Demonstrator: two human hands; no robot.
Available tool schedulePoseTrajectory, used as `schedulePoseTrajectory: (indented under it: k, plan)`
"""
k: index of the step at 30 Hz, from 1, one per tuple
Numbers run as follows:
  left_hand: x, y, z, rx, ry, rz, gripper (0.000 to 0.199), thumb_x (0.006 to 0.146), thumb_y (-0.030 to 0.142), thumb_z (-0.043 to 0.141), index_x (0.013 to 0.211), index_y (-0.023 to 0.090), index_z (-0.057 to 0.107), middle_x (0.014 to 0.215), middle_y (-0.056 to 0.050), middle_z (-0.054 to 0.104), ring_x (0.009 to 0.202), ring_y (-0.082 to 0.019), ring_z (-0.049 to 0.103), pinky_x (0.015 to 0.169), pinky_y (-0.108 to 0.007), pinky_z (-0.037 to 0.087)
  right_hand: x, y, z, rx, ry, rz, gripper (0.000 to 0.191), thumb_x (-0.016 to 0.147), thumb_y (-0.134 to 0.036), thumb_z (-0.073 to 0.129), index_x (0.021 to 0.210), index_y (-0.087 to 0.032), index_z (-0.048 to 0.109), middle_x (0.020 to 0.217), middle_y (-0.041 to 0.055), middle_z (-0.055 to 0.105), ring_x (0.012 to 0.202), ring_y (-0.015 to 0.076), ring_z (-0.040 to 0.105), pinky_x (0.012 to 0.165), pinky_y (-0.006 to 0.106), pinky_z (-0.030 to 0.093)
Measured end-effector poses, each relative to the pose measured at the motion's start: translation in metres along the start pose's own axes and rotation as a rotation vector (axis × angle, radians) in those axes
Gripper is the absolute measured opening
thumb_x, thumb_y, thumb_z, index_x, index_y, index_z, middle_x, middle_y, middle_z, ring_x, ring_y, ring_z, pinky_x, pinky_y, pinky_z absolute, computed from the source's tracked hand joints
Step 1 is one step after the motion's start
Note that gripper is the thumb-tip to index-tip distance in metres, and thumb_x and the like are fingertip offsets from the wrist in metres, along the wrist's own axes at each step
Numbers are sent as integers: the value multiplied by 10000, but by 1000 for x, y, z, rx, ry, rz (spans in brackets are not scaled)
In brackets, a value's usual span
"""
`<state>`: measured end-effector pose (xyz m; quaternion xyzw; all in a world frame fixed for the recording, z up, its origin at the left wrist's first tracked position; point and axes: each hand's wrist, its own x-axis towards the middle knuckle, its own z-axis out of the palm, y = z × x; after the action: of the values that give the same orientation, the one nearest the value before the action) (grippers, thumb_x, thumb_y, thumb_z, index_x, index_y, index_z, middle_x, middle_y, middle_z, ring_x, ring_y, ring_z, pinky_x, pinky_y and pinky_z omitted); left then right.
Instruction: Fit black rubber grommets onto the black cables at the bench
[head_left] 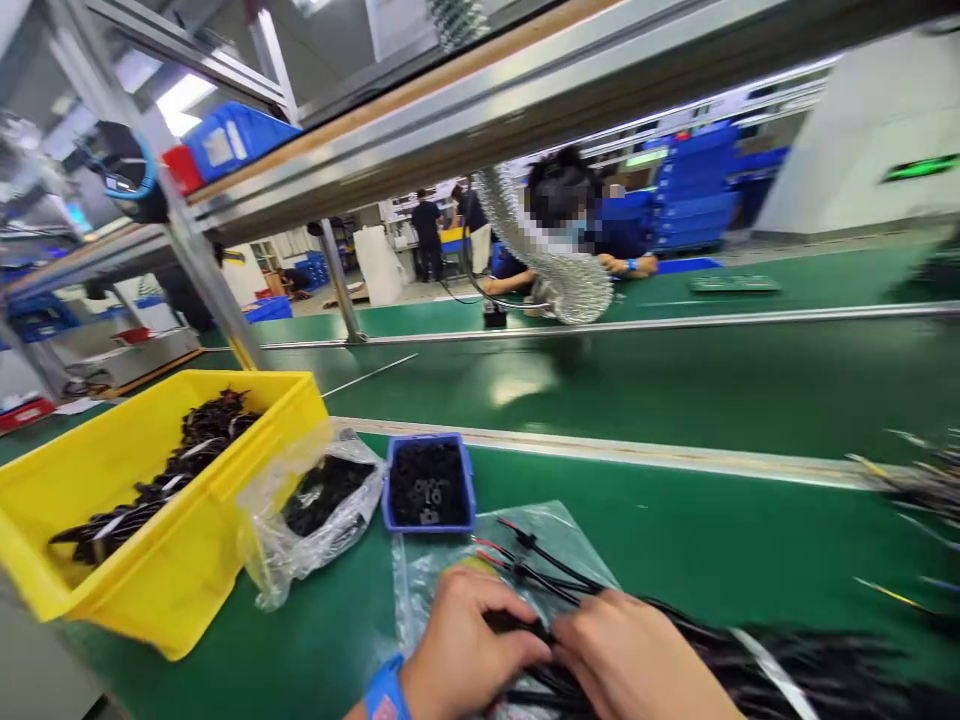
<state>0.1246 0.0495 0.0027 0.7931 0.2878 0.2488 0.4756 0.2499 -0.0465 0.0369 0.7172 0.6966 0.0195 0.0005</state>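
Observation:
Both hands meet at the bottom centre over a bundle of black cables (pixel 817 665). My left hand (pixel 472 635), with a blue wristband, pinches a black piece between thumb and fingers. Close against it, my right hand (pixel 630 645) has its fingers closed on the same dark spot; its fingertips are partly hidden. Beyond the hands, cable ends with red tips and small black fittings (pixel 525 540) lie on a clear plastic bag (pixel 559 525). A small blue bin (pixel 471 490) of small black parts stands just past the bag.
At left are a yellow bin (pixel 172 610) of bundled black cables and an open plastic bag (pixel 262 560) of black parts. Loose wires (pixel 915 480) lie at right. A metal-framed shelf crosses overhead. A person (pixel 562 200) sits across the bench by a flexible duct (pixel 577 290).

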Motion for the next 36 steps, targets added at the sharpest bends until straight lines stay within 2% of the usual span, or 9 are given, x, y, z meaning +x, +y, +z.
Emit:
schedulePoseTrajectory:
  k: [4, 6, 10, 12, 18, 24, 28, 36]
  plan:
    - [-3, 10, -6, 72, -42, -46, 121, 570, 147, 784, 670, 181, 724, 702, -48, 688, 734, -221, 577, 725, -323, 395, 4, -8, -21, -13, -127, 41, 213, 774, -96, 527, 703, -187, 706, 677, 75, 696, 649, 242, 652, 553, 286, 390]
    - [-3, 12, -9, 94, -74, -39, 124, 594, 148, 766, 704, 184, 720, 727, -39, 686, 755, -217, 578, 742, -322, 395, 4, -9, -25, 1, -139, 49, 194, 788, -113, 534, 735, -180, 708, 692, 79, 698, 664, 247, 655, 563, 288, 397]
    - [-2, 16, -15, 61, -126, -14, 270, 549, 114, 777, 801, 171, 700, 774, -27, 663, 766, -201, 579, 726, -289, 414, 2, -9, -25, 26, -125, 56, 175, 791, -128, 547, 726, -168, 704, 686, 88, 697, 662, 251, 655, 580, 293, 408]
    - [-1, 16, -18, 17, -136, -26, 276, 553, 81, 756, 808, 160, 688, 770, -24, 653, 751, -188, 581, 710, -271, 425, 2, -9, -24, 31, -123, 51, 173, 790, -128, 546, 722, -162, 701, 689, 97, 697, 662, 253, 655, 583, 295, 412]
    - [0, 14, -16, -71, -114, -77, 267, 561, 27, 693, 798, 150, 673, 774, -21, 655, 758, -176, 593, 726, -257, 439, 2, -7, -22, 82, -147, 45, 166, 794, -146, 542, 742, -157, 699, 703, 108, 698, 687, 264, 655, 604, 307, 426]
    - [0, 13, -12, -118, -91, -185, 394, 544, 23, 680, 919, 142, 661, 695, -2, 663, 705, -171, 604, 739, -274, 444, 1, -6, -25, 109, -154, 62, 179, 794, -161, 536, 728, -171, 702, 693, 103, 698, 693, 267, 658, 587, 302, 411]
    - [2, 13, -11, -122, -88, -211, 480, 524, 33, 698, 990, 138, 650, 653, 10, 660, 682, -171, 603, 756, -288, 438, 1, -6, -27, 119, -147, 70, 193, 796, -159, 526, 726, -162, 706, 693, 109, 698, 699, 260, 659, 588, 299, 402]
    - [1, 10, -7, -109, -74, -216, 484, 520, 65, 706, 997, 126, 653, 650, 1, 659, 655, -171, 597, 719, -286, 447, 2, -7, -28, 127, -156, 68, 206, 797, -143, 519, 714, -158, 707, 695, 105, 699, 698, 255, 661, 567, 295, 391]
